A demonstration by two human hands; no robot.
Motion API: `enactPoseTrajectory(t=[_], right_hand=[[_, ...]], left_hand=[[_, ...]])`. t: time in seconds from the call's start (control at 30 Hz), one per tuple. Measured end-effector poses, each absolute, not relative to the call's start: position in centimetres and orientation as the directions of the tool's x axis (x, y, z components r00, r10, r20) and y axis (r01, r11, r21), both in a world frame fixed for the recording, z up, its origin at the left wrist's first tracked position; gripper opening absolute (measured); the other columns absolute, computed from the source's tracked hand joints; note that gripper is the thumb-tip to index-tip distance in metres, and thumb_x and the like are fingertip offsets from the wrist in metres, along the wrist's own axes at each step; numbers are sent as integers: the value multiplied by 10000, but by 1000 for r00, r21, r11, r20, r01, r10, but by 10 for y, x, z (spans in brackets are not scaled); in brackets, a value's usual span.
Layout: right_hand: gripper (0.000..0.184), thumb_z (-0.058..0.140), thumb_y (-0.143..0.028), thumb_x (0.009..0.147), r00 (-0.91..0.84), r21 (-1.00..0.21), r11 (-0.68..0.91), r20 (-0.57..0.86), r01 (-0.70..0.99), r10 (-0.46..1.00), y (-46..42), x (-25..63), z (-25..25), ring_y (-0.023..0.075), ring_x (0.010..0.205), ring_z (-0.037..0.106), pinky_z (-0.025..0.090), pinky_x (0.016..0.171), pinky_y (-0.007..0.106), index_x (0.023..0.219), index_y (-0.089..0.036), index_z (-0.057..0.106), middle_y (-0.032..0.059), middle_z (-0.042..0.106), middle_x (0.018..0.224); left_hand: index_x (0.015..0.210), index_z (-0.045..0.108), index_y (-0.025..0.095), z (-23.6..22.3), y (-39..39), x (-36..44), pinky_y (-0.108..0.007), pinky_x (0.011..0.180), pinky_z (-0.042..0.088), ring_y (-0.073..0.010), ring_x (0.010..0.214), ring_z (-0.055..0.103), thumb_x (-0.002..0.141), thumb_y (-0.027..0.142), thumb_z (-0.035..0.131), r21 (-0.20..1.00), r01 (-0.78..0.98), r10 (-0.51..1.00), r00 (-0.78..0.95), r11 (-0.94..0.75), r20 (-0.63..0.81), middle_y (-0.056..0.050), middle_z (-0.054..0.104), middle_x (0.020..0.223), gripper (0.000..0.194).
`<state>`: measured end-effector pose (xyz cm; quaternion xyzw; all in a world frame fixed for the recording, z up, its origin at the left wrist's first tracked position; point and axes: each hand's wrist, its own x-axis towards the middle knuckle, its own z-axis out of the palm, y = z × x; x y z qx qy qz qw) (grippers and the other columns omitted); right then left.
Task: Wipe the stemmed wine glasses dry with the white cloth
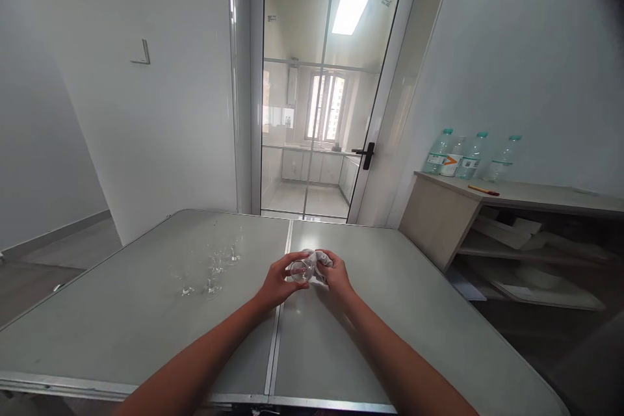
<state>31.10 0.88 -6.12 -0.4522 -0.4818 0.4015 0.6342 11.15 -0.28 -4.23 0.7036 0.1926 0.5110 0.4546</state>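
Several clear glasses [212,286] stand in a loose cluster left of the metal strip [275,338] that divides the desk [424,305]; they are so see-through that an exact count is unsure. None of them is being handled. Whether they are finished pieces or waiting ones cannot be told, since no wet marks or smears show on them from here.

At the metal strip, the left hand [283,278] curls around another piece, a held glass [301,271], with the thumb below and the fingers above. This held glass sits just right of the strip, raised in front of the person. Touching its right side is a pale, bunched cloth [322,261], gripped by the right hand [337,271], its fingers closed on the fabric. The work on this piece looks under way rather than complete: cloth and glass are together, and the glass is not yet set down.

Farther right of the strip, beyond the desk, a cabinet [441,218] carries plastic bottles [470,166], apart from the work.
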Motion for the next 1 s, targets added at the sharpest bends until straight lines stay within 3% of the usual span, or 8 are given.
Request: enactPoseTrajectory(t=[0.17,0.4,0.63,0.73,0.87,0.93,1.0], right_hand=[[363,857,-364,588,279,-962,274,261,-10,924,9,318,-60,183,645,568,444,578,274,843,-178,678,-11,646,688],[510,713,-367,718,223,-952,305,302,23,927,7,311,-59,189,706,615,471,602,274,1191,-185,659,30,701,875],[258,690,-318,699,192,-921,321,363,221,912,6,311,-60,220,726,617,481,667,316,916,-181,718,37,709,800],[234,633,-259,705,202,-885,338,412,321,888,1,308,-56,229,760,621,470,702,318,913,-204,727,23,713,804],[303,536,-240,765,275,-851,314,449,421,850,-2,311,-47,228,787,616,455,738,320,995,-201,730,31,717,858],[208,530,-284,815,283,-831,297,460,469,842,-2,318,-41,214,721,581,435,702,314,808,-200,720,30,674,773],[327,575,-367,847,231,-799,306,475,518,849,-3,324,-35,194,651,535,416,667,311,562,-213,620,26,602,680]], left_hand=[[1270,680,276,-41,-2,112,-502,1017,587,-287,1250,601,700,282,901,825,-191,747,354,-532,563,-92,636,1338,612],[1246,699,249,-40,-4,113,-495,974,611,-273,1151,635,672,294,909,853,-178,760,391,-491,520,-96,668,1280,613],[1260,694,239,-44,-5,113,-499,1023,582,-262,1113,668,682,331,906,854,-140,750,423,-501,509,-87,691,1248,622],[1284,671,247,-44,-4,112,-485,1000,583,-259,1081,685,700,349,903,834,-98,736,421,-543,529,-91,694,1262,637],[1260,654,261,-37,-4,109,-413,913,592,-228,1009,684,789,382,836,809,-43,755,333,-586,565,-86,686,1250,519],[1246,649,272,-34,-3,107,-381,872,590,-224,1017,666,811,403,810,811,6,786,250,-585,566,-81,675,1244,481],[1242,646,280,-32,-2,107,-355,836,585,-227,1038,651,812,426,801,824,45,819,153,-564,553,-79,661,1258,480]])
